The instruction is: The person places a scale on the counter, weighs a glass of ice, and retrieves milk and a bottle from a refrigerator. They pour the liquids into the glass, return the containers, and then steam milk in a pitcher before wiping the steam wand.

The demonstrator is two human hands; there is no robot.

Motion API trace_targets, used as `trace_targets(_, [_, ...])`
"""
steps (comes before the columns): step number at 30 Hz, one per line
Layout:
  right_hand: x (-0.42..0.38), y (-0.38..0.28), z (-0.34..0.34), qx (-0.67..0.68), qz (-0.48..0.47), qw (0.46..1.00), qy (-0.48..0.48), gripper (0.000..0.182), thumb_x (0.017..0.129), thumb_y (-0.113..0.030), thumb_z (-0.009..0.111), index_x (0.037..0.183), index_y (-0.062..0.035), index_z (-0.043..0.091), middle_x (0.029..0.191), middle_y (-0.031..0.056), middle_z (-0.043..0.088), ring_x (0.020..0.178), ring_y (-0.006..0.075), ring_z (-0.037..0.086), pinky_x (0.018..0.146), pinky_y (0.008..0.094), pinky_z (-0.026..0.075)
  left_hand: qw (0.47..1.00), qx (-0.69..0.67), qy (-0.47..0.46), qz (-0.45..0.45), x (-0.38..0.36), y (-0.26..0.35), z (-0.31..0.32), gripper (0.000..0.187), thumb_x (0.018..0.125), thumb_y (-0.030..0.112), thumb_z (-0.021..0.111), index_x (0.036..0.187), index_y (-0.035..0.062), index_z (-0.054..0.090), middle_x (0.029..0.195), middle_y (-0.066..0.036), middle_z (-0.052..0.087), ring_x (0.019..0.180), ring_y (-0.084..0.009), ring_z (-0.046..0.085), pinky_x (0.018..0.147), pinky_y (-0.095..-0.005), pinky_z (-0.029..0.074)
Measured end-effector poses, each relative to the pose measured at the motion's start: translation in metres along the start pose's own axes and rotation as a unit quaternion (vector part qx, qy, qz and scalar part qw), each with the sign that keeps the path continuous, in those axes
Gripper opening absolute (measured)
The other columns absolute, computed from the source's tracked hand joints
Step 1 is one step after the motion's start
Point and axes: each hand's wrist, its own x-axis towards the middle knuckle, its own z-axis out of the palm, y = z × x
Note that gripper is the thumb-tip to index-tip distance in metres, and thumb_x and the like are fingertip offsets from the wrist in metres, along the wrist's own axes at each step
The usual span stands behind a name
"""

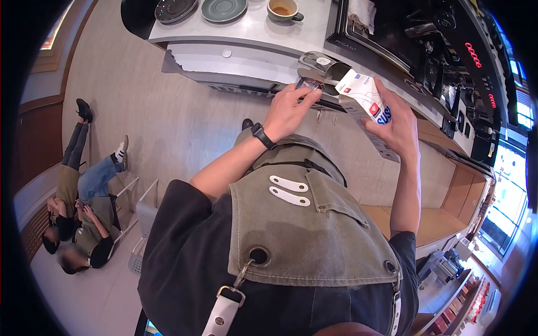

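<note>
My left hand [289,107], with a black band on its wrist, is closed at the near side of a shiny metal milk pitcher [318,65], apparently on its handle, which the fingers mostly hide. My right hand [399,124] wraps round a white milk carton [358,89] with red and blue print. The carton is tilted, its top touching or just over the pitcher's mouth. Whether milk is flowing I cannot make out. A cup [284,9] holding brown liquid stands on the counter beyond my hands.
Along the white counter [252,31] sit a grey-green saucer [224,8] and dark saucers [175,9]. A black espresso machine [431,33] with red lit digits fills the right. Two seated people [84,224] are at the far left, near a light chair [144,218].
</note>
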Motion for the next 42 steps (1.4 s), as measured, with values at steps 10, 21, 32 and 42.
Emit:
trace_targets(10, [0.002, 0.002, 0.002, -0.007, -0.004, 1.000, -0.003, 0.093, 0.063, -0.036, 0.078, 0.151, -0.0207, 0.054, 0.121, 0.0163, 0.070, 0.106, 0.0381, 0.067, 0.093, 0.0462, 0.052, 1.000, -0.009, 0.011, 0.009, 0.001, -0.006, 0.001, 0.039, 0.104, 0.039, 0.061, 0.103, 0.0034, 0.076, 0.083, -0.013, 0.059, 0.079, -0.0242, 0.055, 0.075, -0.0351, 0.045])
trace_targets(21, [0.001, 0.002, -0.001, -0.020, 0.002, 1.000, -0.003, 0.091, 0.063, -0.037, 0.077, 0.150, -0.0212, 0.056, 0.116, 0.0152, 0.070, 0.104, 0.0377, 0.067, 0.093, 0.0472, 0.053, 1.000, -0.023, 0.009, 0.002, 0.003, -0.012, 0.003, 0.042, 0.103, 0.044, 0.061, 0.103, 0.0061, 0.077, 0.085, -0.018, 0.063, 0.080, -0.0324, 0.062, 0.074, -0.0405, 0.047])
trace_targets(32, [0.005, -0.007, -0.007, -0.030, 0.014, 0.999, -0.011, 0.089, 0.063, -0.038, 0.078, 0.148, -0.0186, 0.058, 0.119, 0.0156, 0.071, 0.105, 0.0377, 0.068, 0.093, 0.0457, 0.053, 0.997, -0.067, -0.021, -0.037, 0.006, -0.017, 0.002, 0.046, 0.106, 0.043, 0.060, 0.101, -0.0007, 0.074, 0.095, -0.008, 0.072, 0.090, -0.0125, 0.062, 0.083, -0.0292, 0.048])
trace_targets(42, [0.009, -0.011, -0.010, -0.024, 0.009, 1.000, -0.011, 0.089, 0.063, -0.038, 0.077, 0.148, -0.0177, 0.058, 0.112, 0.0158, 0.071, 0.100, 0.0369, 0.068, 0.090, 0.0456, 0.053, 0.993, -0.063, -0.047, -0.084, 0.007, -0.010, -0.004, 0.052, 0.106, 0.049, 0.056, 0.094, 0.0003, 0.071, 0.084, -0.005, 0.069, 0.084, -0.0114, 0.060, 0.081, -0.0279, 0.048])
